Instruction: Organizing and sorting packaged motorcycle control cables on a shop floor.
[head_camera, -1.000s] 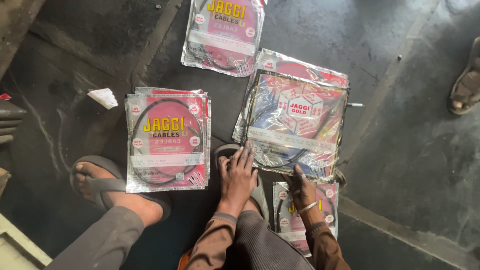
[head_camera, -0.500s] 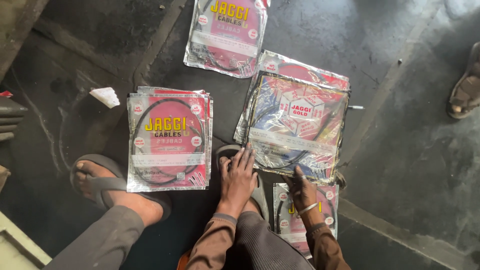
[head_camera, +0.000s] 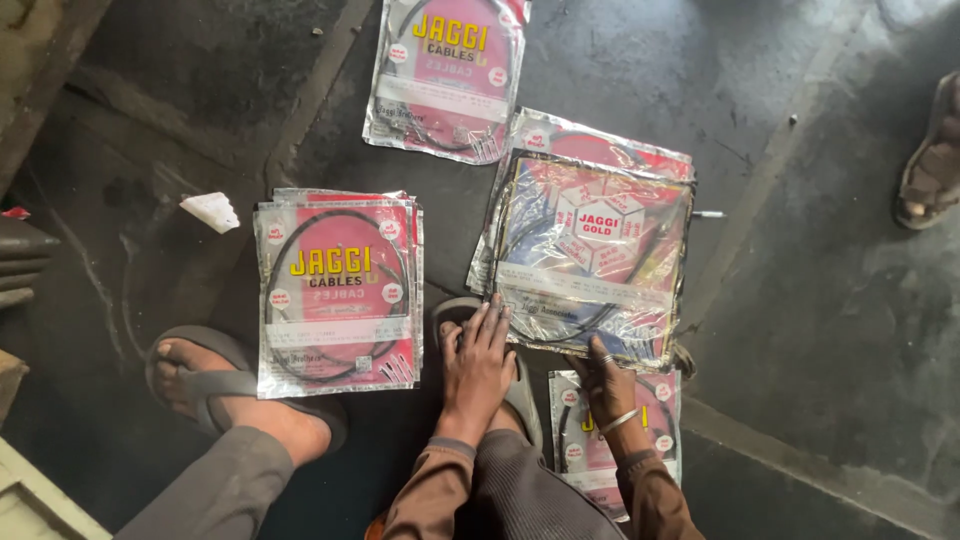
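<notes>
My left hand lies flat over my right foot and its grey sandal, with the fingertips touching the near edge of a stack of clear plastic packets of coiled cable. My right hand, wearing a ring and a bangle, pinches that stack's near edge with the thumb on top. Under this hand lies a pink cable packet. A second stack of pink packets sits to the left, beside my left foot.
One more pink cable packet lies farther away on the dark stone floor. A scrap of white paper is at the left. Another person's sandalled foot shows at the right edge.
</notes>
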